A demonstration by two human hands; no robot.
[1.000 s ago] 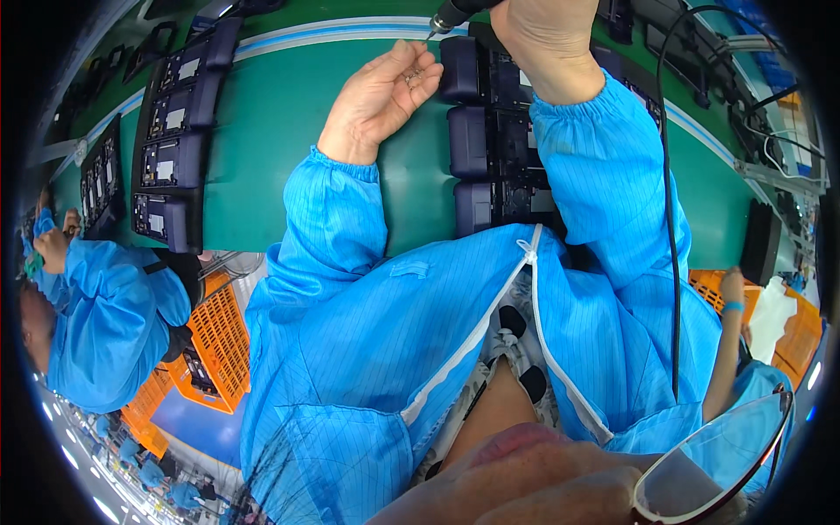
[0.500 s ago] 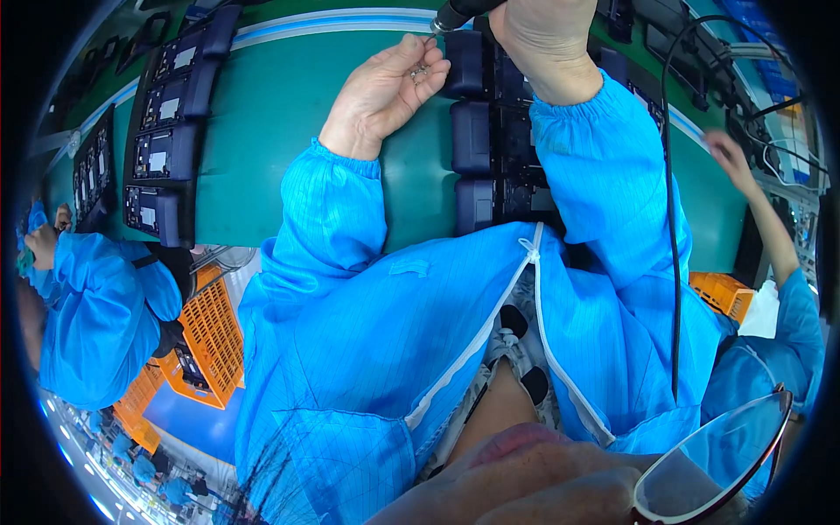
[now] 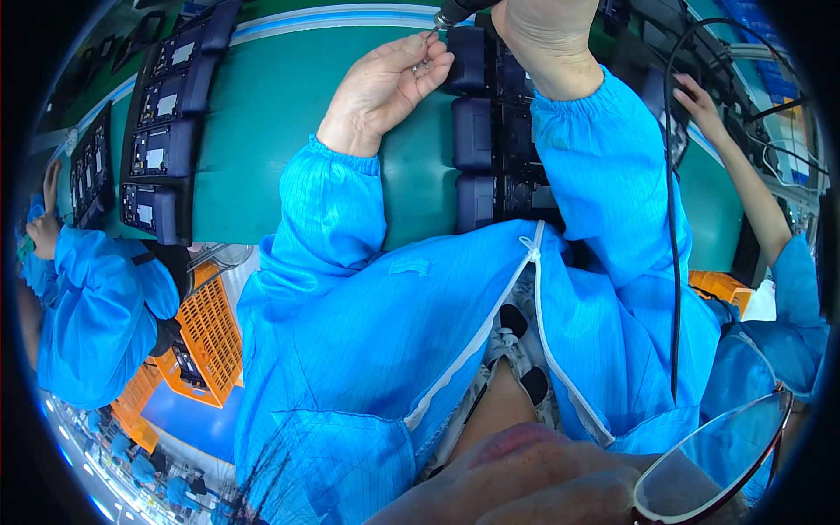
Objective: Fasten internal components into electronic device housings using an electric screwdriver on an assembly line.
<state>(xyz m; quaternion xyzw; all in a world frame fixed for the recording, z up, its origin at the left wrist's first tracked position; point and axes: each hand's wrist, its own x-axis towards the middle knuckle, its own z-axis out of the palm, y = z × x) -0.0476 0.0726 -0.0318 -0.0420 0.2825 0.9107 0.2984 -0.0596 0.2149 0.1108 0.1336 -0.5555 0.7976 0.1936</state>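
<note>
My left hand [image 3: 382,87] is over the green work surface, palm partly up, fingers curled round several small silvery screws [image 3: 421,68]. Its thumb and index fingertip pinch close to the tip of a black powered screwdriver [image 3: 457,10]. My right hand [image 3: 551,35] is closed round the screwdriver's body, which runs partly out of view at the top edge. Beneath and beside my right forearm stands a column of dark housings [image 3: 473,133] with circuit parts showing; my right sleeve hides some of them.
On the left a dark tray [image 3: 185,206] carries several similar housings. A black cable [image 3: 672,219] hangs down along my right arm. Co-workers in blue sit on both sides; one bare hand [image 3: 697,98] reaches to a housing at right. Orange crates [image 3: 213,328] stand below the table's left end.
My two hands and the screwdriver have barely moved. The right co-worker's hand has moved up and left to a dark housing, and the left co-worker's hand has risen.
</note>
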